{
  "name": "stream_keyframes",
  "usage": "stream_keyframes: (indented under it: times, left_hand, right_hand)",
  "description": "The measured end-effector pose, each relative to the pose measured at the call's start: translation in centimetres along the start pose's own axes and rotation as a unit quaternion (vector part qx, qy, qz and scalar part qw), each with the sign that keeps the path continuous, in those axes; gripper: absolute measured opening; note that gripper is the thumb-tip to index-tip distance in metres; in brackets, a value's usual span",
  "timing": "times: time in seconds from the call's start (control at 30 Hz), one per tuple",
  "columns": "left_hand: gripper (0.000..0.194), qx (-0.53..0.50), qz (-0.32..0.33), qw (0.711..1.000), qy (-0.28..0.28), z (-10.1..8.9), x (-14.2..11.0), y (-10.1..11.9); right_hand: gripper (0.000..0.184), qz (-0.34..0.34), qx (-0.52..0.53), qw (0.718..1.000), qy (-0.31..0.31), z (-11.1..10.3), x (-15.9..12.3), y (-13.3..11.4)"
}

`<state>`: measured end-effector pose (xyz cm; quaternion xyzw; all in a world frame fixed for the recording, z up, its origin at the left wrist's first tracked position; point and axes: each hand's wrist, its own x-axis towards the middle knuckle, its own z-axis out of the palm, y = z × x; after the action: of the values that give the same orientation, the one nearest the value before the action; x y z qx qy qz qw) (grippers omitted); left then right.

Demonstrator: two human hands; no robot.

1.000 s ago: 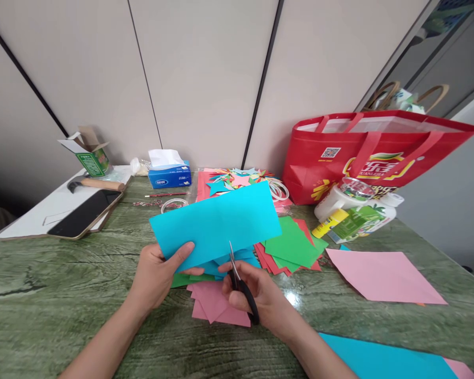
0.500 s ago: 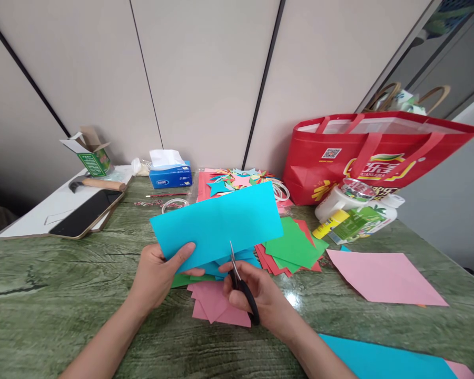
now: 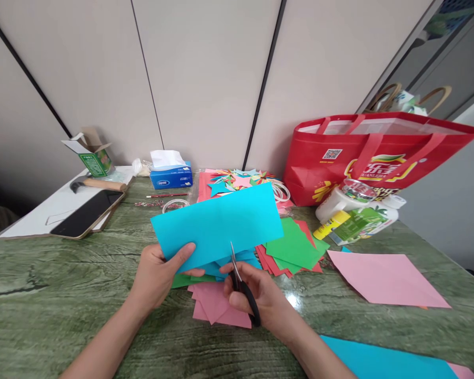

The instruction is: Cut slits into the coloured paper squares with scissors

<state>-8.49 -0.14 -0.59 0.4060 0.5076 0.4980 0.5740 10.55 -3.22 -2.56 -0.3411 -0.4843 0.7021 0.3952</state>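
Note:
My left hand (image 3: 158,276) pinches the lower left edge of a folded blue paper sheet (image 3: 217,223), held up above the green table (image 3: 63,295). My right hand (image 3: 256,297) grips black-handled scissors (image 3: 240,284), blades pointing up and touching the sheet's bottom edge near its middle. Under both hands lie loose pink (image 3: 217,308), green (image 3: 294,245) and red paper squares.
A pink sheet (image 3: 385,279) and a blue sheet (image 3: 383,360) lie at the right. A red bag (image 3: 363,155), glue stick (image 3: 332,223) and bottle stand behind. Paper stars (image 3: 237,181), a tissue box (image 3: 169,176), a phone (image 3: 87,213), a hammer (image 3: 98,184) and a small green carton (image 3: 92,158) sit at the back left.

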Motion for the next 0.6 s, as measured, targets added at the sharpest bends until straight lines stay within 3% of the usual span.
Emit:
stream_keyframes:
  times: [0.6]
  left_hand:
    - [0.02, 0.009, -0.006, 1.0, 0.005, 0.26, -0.21, 0.46]
  right_hand:
    - [0.035, -0.012, -0.002, 1.0, 0.0, -0.2, 0.12, 0.53]
